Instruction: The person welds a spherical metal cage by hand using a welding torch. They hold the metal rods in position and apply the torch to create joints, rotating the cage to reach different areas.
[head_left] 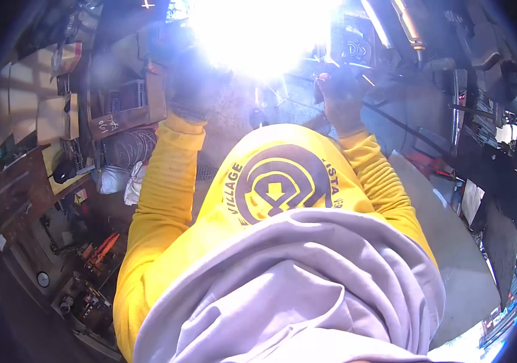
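Note:
A blinding white-blue glare [264, 36], like a welding arc, washes out the far middle of the view and hides what lies there. Both my arms reach toward it in yellow sleeves. My left hand [193, 91] is a dark gloved shape at the glare's left edge; its fingers are lost in shadow and light. On the other side, my right hand [340, 94], also gloved, looks closed around something I cannot make out. A small reddish spot shows at its fingers. Between the hands lies a grey work surface [294, 100] with thin, bright, stick-like pieces on it.
At left stand a wooden crate [126, 124], a wire coil [128, 147] and a white bag [113, 179]. An orange-handled tool [106, 248] lies lower down. A dark bar [406, 128] slants past my right forearm. Dark machinery and metal parts crowd the right side.

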A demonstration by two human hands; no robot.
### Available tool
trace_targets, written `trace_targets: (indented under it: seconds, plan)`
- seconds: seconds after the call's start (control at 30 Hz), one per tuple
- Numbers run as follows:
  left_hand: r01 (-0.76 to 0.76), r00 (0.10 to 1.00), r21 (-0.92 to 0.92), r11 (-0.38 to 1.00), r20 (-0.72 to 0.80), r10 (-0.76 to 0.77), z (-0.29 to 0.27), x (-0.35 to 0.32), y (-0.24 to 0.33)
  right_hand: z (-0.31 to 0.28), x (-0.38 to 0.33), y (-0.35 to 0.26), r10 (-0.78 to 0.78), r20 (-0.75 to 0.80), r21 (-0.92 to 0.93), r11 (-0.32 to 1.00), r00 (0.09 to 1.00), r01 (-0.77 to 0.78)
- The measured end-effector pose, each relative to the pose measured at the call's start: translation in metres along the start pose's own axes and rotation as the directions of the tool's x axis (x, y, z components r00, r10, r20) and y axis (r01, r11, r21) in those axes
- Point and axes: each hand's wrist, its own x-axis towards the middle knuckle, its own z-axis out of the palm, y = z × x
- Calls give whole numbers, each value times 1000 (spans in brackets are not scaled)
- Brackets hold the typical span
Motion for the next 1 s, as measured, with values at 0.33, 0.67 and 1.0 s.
trace_targets:
  seconds: [0.33,0.67,1.0]
  plan:
    - [52,992,183,982,104,-72,-15,13,33,1,-4,31,-5,-35,160,987,999,11]
    - [-98,995,174,980,16,97,0,9,17,2,-3,3,275,-61,251,935,960,-252]
    - [-73,997,162,984,2,74,-3,7,16,3,-4,14,254,-64,70,966,965,-250]
